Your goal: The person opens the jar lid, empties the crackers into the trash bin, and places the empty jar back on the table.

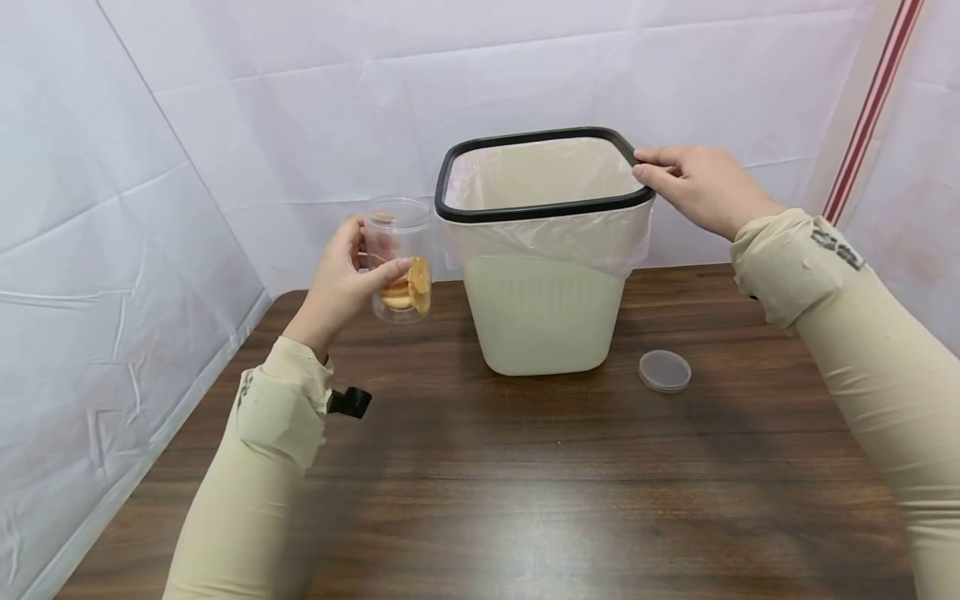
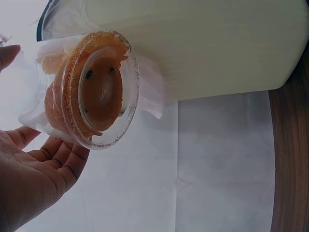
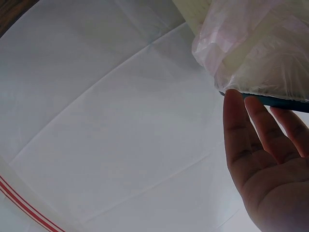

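Note:
My left hand point(image 1: 341, 279) grips a clear jar point(image 1: 399, 218) with no lid on it, fingers and thumb round its side. Orange-yellow dried slices point(image 1: 408, 287) lie in its lower part. In the left wrist view the jar is tilted, its round base point(image 2: 104, 92) facing the camera. The jar is just left of a pale green trash bin point(image 1: 543, 317), outside it. With its thumb and fingers at the rim, my right hand point(image 1: 705, 183) holds the bin's black rim point(image 1: 630, 158) at the right corner. A thin plastic bag point(image 1: 547, 237) lines the bin and folds over its outside.
A round clear lid point(image 1: 664, 370) lies on the dark wooden table point(image 1: 480, 483), to the right of the bin. White sheeting point(image 1: 300, 100) hangs behind the table and at its left. A red-striped band point(image 1: 873, 108) runs down the sheeting at the right.

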The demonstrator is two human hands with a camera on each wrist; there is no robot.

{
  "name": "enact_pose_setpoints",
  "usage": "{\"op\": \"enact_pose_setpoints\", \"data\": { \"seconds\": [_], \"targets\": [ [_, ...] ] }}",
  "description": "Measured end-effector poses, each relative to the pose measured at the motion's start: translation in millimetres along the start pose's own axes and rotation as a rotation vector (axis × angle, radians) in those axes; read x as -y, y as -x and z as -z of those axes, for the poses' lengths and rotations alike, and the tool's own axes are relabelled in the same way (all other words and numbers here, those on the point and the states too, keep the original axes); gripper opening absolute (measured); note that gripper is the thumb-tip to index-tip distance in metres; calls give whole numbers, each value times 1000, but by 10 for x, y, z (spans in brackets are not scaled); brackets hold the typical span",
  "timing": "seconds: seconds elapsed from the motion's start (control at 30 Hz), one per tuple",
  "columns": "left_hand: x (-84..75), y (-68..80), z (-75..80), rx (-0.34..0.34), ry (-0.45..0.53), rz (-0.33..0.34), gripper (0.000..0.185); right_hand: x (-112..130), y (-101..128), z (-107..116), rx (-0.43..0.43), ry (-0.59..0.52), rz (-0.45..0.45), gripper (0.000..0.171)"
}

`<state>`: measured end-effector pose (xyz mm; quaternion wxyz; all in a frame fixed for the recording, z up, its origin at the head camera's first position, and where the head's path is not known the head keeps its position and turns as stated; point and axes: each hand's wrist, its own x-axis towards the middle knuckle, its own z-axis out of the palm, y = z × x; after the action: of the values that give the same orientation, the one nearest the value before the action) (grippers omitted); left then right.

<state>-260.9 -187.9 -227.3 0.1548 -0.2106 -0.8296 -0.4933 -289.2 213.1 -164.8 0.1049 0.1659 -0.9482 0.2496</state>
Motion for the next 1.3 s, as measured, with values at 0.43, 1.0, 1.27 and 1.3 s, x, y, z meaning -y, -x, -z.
{"op": "enact_pose_setpoints", "data": {
  "seconds": [0.43, 1.0, 1.27, 1.3],
  "targets": [
    [-17, -62, 69, -12, -61, 11, 53, 25, -15, -23, 6, -11, 2, 58],
    [-90, -148, 154, -38, -147, -33, 47, 56, -30, -41, -3, -9, 2, 57],
    [-127, -184, 179, -31, -184, -12, 51, 74, -33, -53, 1, -27, -4, 57],
    [-135, -191, 185, -31, -194, -13, 52, 77, -33, -52, 0, -29, -5, 58]
  ]
}}
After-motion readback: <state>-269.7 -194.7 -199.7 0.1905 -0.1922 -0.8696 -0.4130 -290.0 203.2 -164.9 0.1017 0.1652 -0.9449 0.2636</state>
